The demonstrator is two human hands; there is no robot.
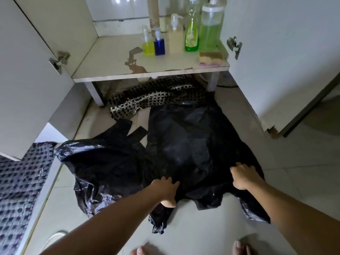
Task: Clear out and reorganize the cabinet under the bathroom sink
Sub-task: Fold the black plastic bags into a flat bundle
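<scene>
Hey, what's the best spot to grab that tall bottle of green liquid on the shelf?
Probably the narrow neck of the tall bottle, coming from the front and above. It stands upright between the pump bottle and the big jug, so its sides are crowded while the neck rises free.

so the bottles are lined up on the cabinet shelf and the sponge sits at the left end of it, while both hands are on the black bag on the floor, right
Not quite: the sponge sits at the right end of the cabinet shelf, in front of the big green bottle. The head view shows it. The rest holds: the bottles stand in a row on the shelf, and the left hand and right hand are on the black bag on the floor.
</scene>
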